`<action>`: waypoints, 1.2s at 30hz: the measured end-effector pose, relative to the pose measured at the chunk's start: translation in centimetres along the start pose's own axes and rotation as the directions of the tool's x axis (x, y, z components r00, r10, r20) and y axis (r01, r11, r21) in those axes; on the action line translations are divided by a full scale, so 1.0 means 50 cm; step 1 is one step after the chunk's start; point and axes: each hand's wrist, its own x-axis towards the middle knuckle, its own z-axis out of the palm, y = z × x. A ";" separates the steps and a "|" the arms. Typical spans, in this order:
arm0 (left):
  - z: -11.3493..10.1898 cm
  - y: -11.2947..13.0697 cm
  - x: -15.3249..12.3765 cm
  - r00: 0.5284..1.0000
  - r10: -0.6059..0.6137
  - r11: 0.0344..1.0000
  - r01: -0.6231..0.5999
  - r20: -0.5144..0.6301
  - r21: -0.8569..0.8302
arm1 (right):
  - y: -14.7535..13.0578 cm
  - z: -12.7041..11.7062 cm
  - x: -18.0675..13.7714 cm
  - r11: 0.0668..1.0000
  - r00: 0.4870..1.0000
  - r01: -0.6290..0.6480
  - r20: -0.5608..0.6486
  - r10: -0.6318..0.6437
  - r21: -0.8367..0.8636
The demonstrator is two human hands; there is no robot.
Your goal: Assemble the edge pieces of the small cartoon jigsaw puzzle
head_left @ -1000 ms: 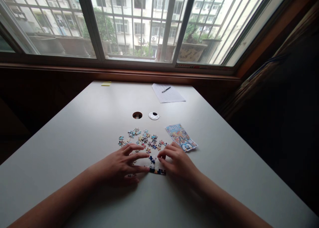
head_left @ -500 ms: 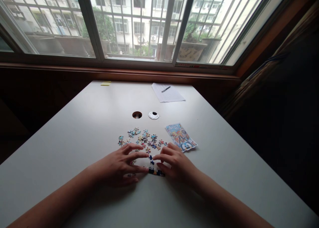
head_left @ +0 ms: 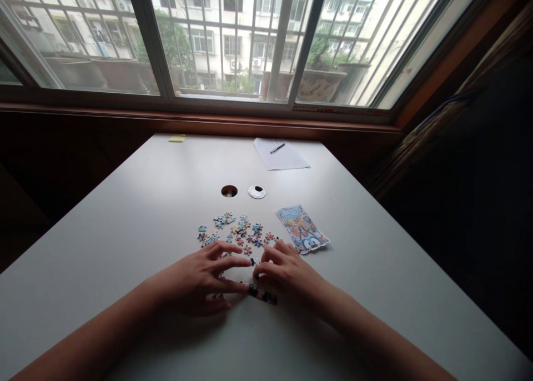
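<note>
Puzzle strip (head_left: 263,295): left of picture sheet (head_left: 303,229), on near side, long axis crosswise, slightly slanted. Left hand (head_left: 203,275) spread, closest, fingertip by strip's left end; right hand (head_left: 289,271) curled, cannot tell if gripping.

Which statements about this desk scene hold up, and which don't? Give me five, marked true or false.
1. A pen lies on the paper. True.
2. Some loose puzzle pieces lie beyond the left hand. True.
3. The picture card is left of those pieces. False: the picture card is to their right.
4. The left hand is a closed fist. False: it is spread open.
5. The round cover lies beside the desk hole. True.
</note>
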 end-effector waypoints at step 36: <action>0.004 -0.001 0.003 1.000 0.012 0.997 -0.010 -0.023 0.078 | 0.012 -0.010 0.004 0.959 0.985 0.042 -0.172 0.007 0.282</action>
